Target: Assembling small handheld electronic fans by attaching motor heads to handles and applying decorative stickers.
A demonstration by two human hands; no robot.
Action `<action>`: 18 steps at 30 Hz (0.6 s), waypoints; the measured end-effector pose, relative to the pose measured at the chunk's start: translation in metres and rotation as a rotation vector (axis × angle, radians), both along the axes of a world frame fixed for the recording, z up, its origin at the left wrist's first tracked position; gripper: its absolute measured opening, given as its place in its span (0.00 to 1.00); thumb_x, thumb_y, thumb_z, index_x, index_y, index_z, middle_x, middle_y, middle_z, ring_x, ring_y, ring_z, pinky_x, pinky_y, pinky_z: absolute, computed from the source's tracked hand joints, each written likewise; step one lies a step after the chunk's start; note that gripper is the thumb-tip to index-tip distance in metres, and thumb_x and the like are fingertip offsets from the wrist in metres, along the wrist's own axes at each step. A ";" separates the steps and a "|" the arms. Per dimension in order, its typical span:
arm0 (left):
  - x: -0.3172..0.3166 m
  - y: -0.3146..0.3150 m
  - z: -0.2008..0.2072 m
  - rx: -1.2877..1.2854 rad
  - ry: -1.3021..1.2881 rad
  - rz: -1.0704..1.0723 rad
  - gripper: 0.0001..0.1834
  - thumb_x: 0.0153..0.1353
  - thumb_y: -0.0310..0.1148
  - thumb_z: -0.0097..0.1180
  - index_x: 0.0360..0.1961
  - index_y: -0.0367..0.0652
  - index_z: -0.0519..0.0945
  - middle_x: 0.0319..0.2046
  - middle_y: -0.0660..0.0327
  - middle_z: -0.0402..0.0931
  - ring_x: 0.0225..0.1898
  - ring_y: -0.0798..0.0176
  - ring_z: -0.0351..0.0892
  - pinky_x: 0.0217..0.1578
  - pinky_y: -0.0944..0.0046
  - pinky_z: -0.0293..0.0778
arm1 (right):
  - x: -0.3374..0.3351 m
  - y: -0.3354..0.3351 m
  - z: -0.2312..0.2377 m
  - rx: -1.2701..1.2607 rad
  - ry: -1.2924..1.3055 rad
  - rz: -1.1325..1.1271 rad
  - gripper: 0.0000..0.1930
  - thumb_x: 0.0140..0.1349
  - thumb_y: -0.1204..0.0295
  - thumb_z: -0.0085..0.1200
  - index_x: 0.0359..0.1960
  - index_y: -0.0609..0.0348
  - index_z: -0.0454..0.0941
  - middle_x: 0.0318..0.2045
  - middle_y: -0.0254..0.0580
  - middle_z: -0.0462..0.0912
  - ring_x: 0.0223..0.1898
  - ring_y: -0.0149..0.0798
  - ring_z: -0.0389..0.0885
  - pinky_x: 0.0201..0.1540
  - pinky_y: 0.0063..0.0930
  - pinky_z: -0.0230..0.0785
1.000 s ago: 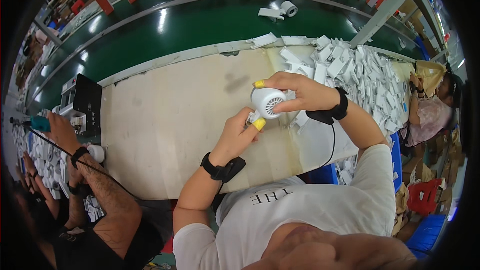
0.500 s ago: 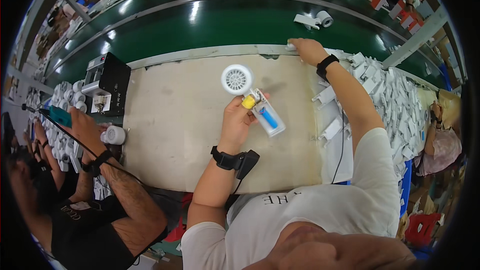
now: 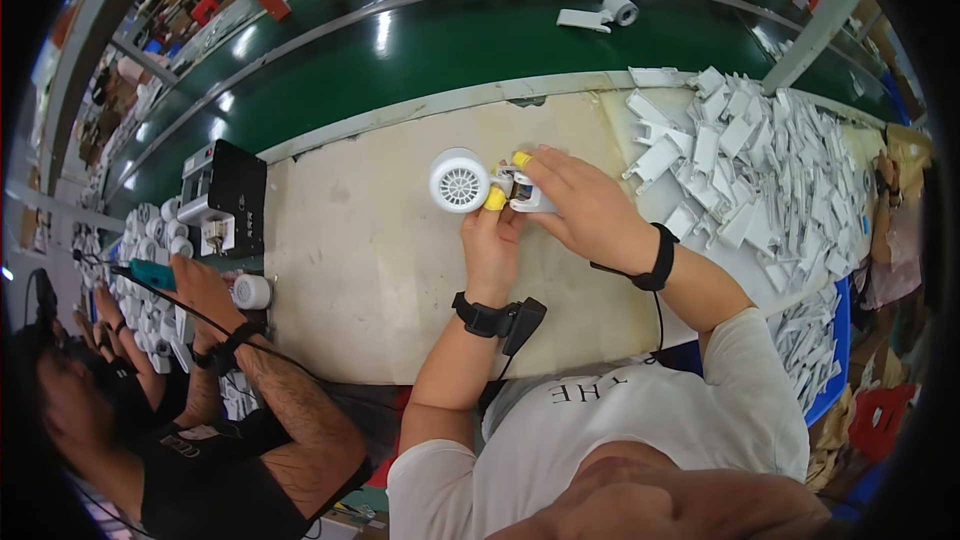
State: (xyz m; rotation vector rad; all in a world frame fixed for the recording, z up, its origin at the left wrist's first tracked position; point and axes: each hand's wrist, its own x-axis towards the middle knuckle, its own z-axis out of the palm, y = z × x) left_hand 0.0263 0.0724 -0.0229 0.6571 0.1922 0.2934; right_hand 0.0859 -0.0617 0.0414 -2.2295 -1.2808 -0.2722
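Note:
In front of me, over the work table, I hold a white handheld fan (image 3: pixel 460 181) with a round grille head. My left hand (image 3: pixel 489 252) is closed around it just below the head, a yellow finger cover (image 3: pixel 495 200) pressed against the neck. My right hand (image 3: pixel 592 208) is closed over the handle from the right, and another yellow cover (image 3: pixel 521 158) shows at one fingertip. Between the hands the handle's inner parts show at the neck. My right hand hides most of the handle and whatever lies in it.
White plastic casings (image 3: pixel 745 160) lie heaped to the right, above a blue bin (image 3: pixel 832 380). A black machine (image 3: pixel 225 202) stands at the left. Beside it a co-worker's hand (image 3: pixel 205 290) grips a teal tool (image 3: pixel 152 275). Another fan (image 3: pixel 617 10) lies on the green conveyor (image 3: pixel 450 50).
My right hand has come back from the table's far edge onto the fan's handle, covering the blue battery seen before. The fan is turned, its handle pointing more to the right.

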 end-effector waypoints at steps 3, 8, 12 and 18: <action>-0.004 -0.008 -0.005 0.039 0.008 -0.027 0.14 0.64 0.30 0.47 0.50 0.38 0.70 0.47 0.61 0.72 0.46 0.66 0.73 0.43 0.64 0.72 | -0.005 -0.001 -0.002 0.012 -0.027 0.010 0.29 0.50 0.70 0.57 0.56 0.59 0.63 0.56 0.48 0.67 0.54 0.51 0.68 0.55 0.39 0.63; -0.006 -0.020 -0.002 0.194 -0.014 0.126 0.14 0.62 0.29 0.51 0.48 0.38 0.71 0.45 0.62 0.72 0.44 0.70 0.72 0.41 0.67 0.71 | -0.012 0.007 -0.010 -0.001 0.062 -0.020 0.29 0.50 0.70 0.57 0.56 0.60 0.63 0.57 0.47 0.66 0.55 0.50 0.68 0.55 0.38 0.62; -0.008 -0.010 0.006 0.254 0.011 0.184 0.15 0.61 0.29 0.52 0.48 0.37 0.71 0.45 0.60 0.72 0.46 0.65 0.73 0.45 0.63 0.71 | -0.010 0.005 -0.004 0.130 -0.087 -0.012 0.26 0.51 0.70 0.57 0.53 0.60 0.65 0.53 0.47 0.69 0.51 0.46 0.70 0.52 0.35 0.65; -0.017 0.002 0.027 0.108 -0.159 0.209 0.17 0.60 0.31 0.53 0.49 0.36 0.69 0.45 0.54 0.72 0.49 0.55 0.73 0.51 0.54 0.70 | -0.011 -0.020 -0.008 0.272 1.020 0.027 0.15 0.56 0.64 0.57 0.40 0.62 0.72 0.30 0.35 0.74 0.31 0.26 0.71 0.35 0.21 0.65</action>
